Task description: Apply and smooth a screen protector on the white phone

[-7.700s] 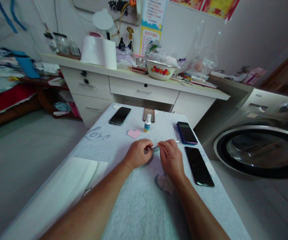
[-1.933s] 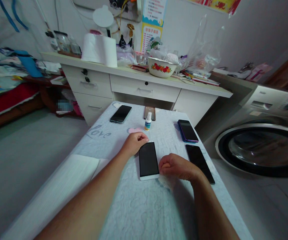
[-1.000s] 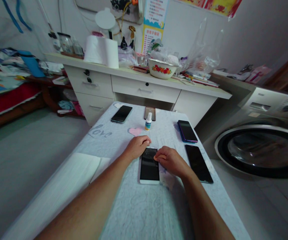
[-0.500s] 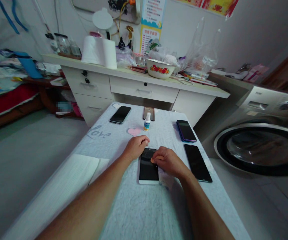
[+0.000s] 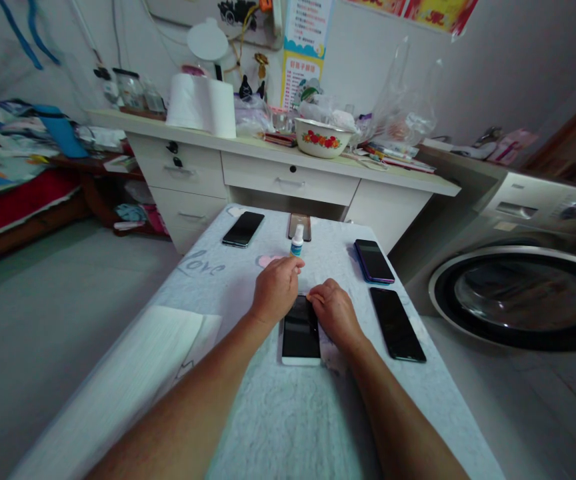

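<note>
A white-framed smartphone (image 5: 301, 337) lies face up on the cloth-covered table, its dark screen showing between my hands. My left hand (image 5: 277, 287) is closed over the phone's top left corner, fingers curled and pressed together. At the upper right edge of the screen, my right hand (image 5: 335, 310) pinches a small orange-tan piece, mostly hidden by the fingers. Just beyond my left fingertips stands a small white spray bottle (image 5: 297, 241) with a blue label, its lower part covered by that hand.
To the right lie a black phone (image 5: 398, 325) and stacked phones (image 5: 374, 261). Another phone (image 5: 243, 229) is at the far left, and a brownish one (image 5: 300, 227) behind the bottle. A white desk (image 5: 288, 179) borders the far end; a washing machine (image 5: 523, 267) stands right.
My right hand has slid up the screen to its upper right edge with the orange-tan piece. My left hand has shifted slightly forward and now hides the bottle's base.
</note>
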The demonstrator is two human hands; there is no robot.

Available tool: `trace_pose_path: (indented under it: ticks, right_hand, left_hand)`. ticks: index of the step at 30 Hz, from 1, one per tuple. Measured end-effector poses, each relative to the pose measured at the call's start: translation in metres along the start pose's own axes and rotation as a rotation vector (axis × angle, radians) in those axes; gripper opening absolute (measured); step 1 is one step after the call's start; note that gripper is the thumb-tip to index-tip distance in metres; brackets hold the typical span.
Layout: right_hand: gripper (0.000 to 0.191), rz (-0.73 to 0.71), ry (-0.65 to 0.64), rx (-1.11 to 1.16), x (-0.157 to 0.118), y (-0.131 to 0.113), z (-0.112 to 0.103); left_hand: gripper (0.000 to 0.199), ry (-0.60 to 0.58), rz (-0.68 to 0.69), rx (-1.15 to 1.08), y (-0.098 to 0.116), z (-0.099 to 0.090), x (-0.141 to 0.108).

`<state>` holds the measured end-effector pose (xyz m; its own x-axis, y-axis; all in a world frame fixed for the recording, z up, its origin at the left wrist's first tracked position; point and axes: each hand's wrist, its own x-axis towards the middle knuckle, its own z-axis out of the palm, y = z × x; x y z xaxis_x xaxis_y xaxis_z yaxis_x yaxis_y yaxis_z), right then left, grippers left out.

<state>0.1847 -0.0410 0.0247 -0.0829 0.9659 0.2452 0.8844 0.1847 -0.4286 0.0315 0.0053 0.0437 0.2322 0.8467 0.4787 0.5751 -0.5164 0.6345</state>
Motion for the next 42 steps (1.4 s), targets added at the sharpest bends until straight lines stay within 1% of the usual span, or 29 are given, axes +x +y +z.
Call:
trace_pose_path:
  ticks: [4, 7, 9, 10, 11, 13, 15, 17, 18, 20, 23, 26, 30, 33, 38, 42]
  right_hand:
    - [0.020, -0.041, -0.021, -0.042, 0.001, -0.004, 0.002]
    - [0.020, -0.045, -0.031, -0.027, 0.001, -0.006, 0.001]
    - [0.020, -0.050, -0.040, -0.006, 0.000, -0.006, 0.000]
    - [0.020, -0.053, -0.044, 0.001, -0.001, -0.006, 0.000]
    - [0.020, -0.055, -0.045, 0.006, -0.001, -0.005, -0.001]
    - [0.019, -0.055, -0.044, 0.012, -0.003, -0.004, -0.001]
    - [0.019, -0.052, -0.040, 0.014, -0.004, -0.004, -0.002]
    - [0.019, -0.053, -0.044, 0.017, -0.005, -0.005, -0.002]
    - [0.020, -0.054, -0.047, 0.016, -0.006, -0.005, -0.002]
    - [0.020, -0.054, -0.057, 0.019, -0.007, -0.008, -0.003]
    - [0.019, -0.056, -0.073, 0.035, -0.008, -0.010, -0.004]
    - [0.019, -0.059, -0.081, 0.050, -0.008, -0.010, -0.004]
    - [0.020, -0.059, -0.091, 0.053, -0.008, -0.009, -0.004]
    - [0.019, -0.056, -0.098, 0.052, -0.008, -0.010, -0.005]
    - [0.018, -0.061, -0.092, 0.053, -0.009, -0.011, -0.006]
    - [0.017, -0.057, -0.087, 0.056, -0.010, -0.010, -0.006]
  left_hand:
    - [0.023, -0.152, 0.073, 0.157, 0.036, -0.018, 0.000]
    - [0.019, -0.279, 0.117, 0.298, 0.061, -0.035, -0.008]
    - [0.016, -0.335, 0.121, 0.354, 0.069, -0.050, -0.018]
    - [0.015, -0.352, 0.115, 0.376, 0.069, -0.058, -0.024]
    - [0.016, -0.363, 0.107, 0.398, 0.066, -0.066, -0.030]
    - [0.024, -0.345, 0.060, 0.455, 0.051, -0.082, -0.045]
    - [0.035, -0.308, -0.022, 0.545, 0.027, -0.098, -0.062]
    - [0.048, -0.269, -0.133, 0.660, 0.001, -0.112, -0.080]
    - [0.054, -0.257, -0.193, 0.711, -0.011, -0.118, -0.089]
    - [0.065, -0.279, -0.284, 0.768, -0.031, -0.127, -0.106]
    - [0.077, -0.290, -0.370, 0.809, -0.050, -0.136, -0.125]
    - [0.082, -0.312, -0.406, 0.811, -0.058, -0.140, -0.135]
    - [0.080, -0.307, -0.410, 0.797, -0.064, -0.142, -0.139]
    - [0.079, -0.309, -0.414, 0.785, -0.061, -0.142, -0.138]
    - [0.078, -0.342, -0.482, 0.792, -0.054, -0.145, -0.135]
    - [0.076, -0.369, -0.505, 0.767, -0.057, -0.151, -0.133]
